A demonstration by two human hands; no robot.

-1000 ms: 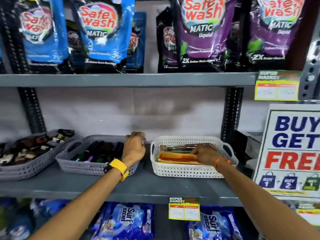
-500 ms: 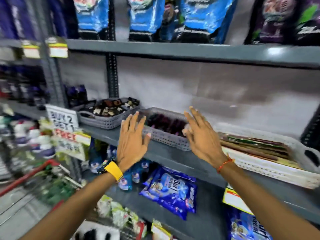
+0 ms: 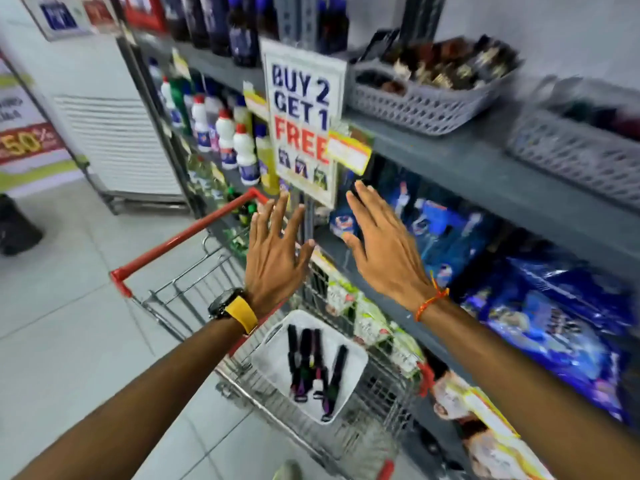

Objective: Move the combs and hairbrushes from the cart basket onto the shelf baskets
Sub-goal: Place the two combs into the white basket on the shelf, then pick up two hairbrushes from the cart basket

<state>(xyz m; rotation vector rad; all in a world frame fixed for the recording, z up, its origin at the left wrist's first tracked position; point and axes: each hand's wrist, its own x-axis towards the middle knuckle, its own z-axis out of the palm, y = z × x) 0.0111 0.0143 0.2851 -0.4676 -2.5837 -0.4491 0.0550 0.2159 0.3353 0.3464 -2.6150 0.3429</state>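
A sign (image 3: 304, 123) read "BUY 2 GET 1 FREE". Below it, both hands hung spread and empty, left hand (image 3: 277, 251) and right hand (image 3: 384, 251), having left the shelf baskets (image 3: 426, 102). Lower still, dark brushes (image 3: 311, 365) lay in the white cart basket (image 3: 273, 362), newly in view.

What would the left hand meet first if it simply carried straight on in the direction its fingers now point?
Probably the BUY 2 GET 1 FREE sign: the left hand, open and empty, points up and forward toward the sign's lower edge. Depth is unclear, so the cart's red handle beside it might lie closer.
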